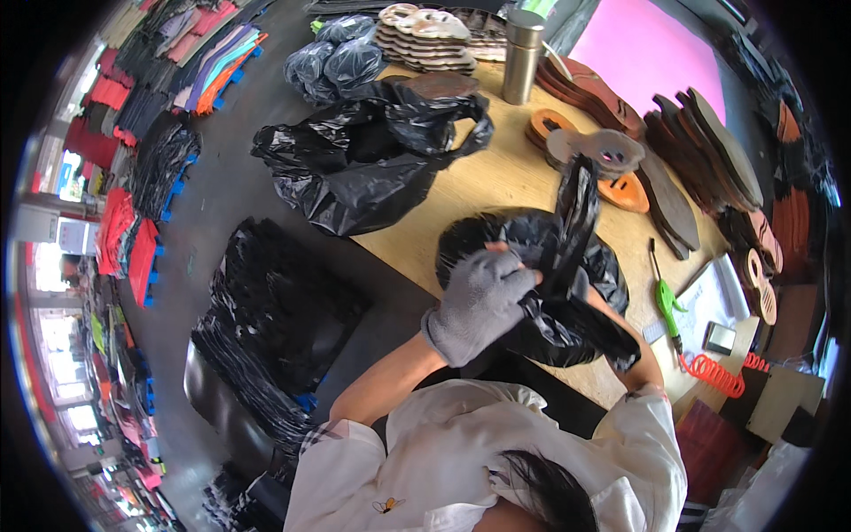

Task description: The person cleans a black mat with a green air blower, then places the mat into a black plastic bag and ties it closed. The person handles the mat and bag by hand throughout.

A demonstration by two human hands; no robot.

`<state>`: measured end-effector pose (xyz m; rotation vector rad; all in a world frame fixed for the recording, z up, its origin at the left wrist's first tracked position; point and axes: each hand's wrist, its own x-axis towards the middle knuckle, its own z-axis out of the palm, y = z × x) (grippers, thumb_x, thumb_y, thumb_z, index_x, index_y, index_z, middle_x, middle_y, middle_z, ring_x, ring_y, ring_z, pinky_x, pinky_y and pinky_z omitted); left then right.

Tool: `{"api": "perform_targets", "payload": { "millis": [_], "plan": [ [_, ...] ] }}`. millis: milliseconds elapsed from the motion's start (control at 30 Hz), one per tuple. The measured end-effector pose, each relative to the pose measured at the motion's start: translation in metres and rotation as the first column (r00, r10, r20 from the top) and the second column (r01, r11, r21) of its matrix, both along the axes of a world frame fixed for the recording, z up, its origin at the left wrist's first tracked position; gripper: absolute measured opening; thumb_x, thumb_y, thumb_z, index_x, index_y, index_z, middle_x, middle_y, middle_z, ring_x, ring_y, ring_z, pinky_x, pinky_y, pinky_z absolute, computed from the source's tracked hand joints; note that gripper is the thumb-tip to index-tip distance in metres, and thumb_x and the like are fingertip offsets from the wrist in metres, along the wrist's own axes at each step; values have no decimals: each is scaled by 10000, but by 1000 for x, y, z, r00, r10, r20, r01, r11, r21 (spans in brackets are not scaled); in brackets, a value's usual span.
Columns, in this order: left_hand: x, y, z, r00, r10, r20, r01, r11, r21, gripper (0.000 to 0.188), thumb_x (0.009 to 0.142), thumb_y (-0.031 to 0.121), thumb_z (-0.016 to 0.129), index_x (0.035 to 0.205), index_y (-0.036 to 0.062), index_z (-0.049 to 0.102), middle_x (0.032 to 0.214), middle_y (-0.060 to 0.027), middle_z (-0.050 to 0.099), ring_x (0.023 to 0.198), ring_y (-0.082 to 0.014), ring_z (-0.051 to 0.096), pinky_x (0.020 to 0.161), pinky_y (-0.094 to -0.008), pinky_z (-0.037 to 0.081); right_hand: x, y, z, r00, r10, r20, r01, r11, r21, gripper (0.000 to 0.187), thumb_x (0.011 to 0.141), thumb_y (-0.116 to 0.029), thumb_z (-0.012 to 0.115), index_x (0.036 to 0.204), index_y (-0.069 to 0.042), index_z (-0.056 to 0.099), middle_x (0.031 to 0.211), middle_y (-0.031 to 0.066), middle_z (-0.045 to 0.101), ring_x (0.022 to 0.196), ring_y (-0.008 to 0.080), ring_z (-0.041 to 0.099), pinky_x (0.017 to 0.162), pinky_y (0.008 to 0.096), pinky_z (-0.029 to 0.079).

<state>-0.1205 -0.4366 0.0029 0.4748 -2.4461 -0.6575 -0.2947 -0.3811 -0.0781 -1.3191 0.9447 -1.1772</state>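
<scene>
A filled black plastic bag point(470, 235) sits on the table in front of me, its gathered top sticking up in loose strips. My left hand point(479, 306), in a grey glove with bare fingertips, is closed on the gathered plastic. Close beside it on the right, my right hand point(581, 285) is at the same bag's top. Dark plastic drapes over that hand and its wrist, so its fingers are mostly hidden. Another black plastic bag point(355, 186), open and crumpled, lies beyond my left hand at the table's left edge.
A steel flask point(523, 58) stands at the back, beside stacked sole-shaped pieces point(425, 40). More brown and orange pieces point(625, 191) lie at right. A green air gun point(667, 306) with a red coiled hose point(714, 377) rests near papers. Stacked black bags point(275, 310) are at left.
</scene>
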Motion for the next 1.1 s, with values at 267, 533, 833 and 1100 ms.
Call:
{"api": "perform_targets", "payload": {
  "millis": [267, 533, 833, 1100],
  "plan": [
    [138, -149, -27, 412, 847, -336, -692, 531, 489, 516, 864, 159, 713, 1272, -44, 472, 1202, -123, 538, 1072, -195, 526, 941, -334, 433, 27, 2, -2, 993, -78, 94, 66, 990, 125, 555, 999, -533, 433, 792, -36, 565, 672, 47, 585, 679, 149, 587, 907, 298, 454],
    [147, -268, -28, 574, 753, -321, -478, 627, 615, 168, 909, 178, 697, 952, 16, 691, 748, 24, 614, 732, -70, 574, 714, -222, 460, 42, 15, -23, 799, -598, 61, 599, 801, 3, 526, 1061, -373, 311, 692, -53, 504, 605, 46, 522, 580, 144, 486, 795, 271, 450],
    [43, -159, 2, 952, 273, -136, -109, 722, 683, 427, 878, 425, 701, 986, 14, 663, 796, -35, 626, 703, -147, 594, 682, -298, 481, 30, -11, -39, 314, -939, 143, 950, 309, -51, 476, 1069, -334, 314, 677, -95, 437, 627, 67, 508, 671, 180, 464, 889, 340, 414],
    [-44, -177, -76, 886, 417, 202, -207, 747, -632, 346, 867, 329, 589, 1079, 57, 627, 1054, -142, 611, 1039, -304, 564, 894, -502, 435, 28, -15, -48, 294, -955, 40, 939, 280, -199, 421, 1067, -325, 291, 754, -84, 437, 677, 69, 522, 681, 187, 466, 917, 353, 409]
  ]
}}
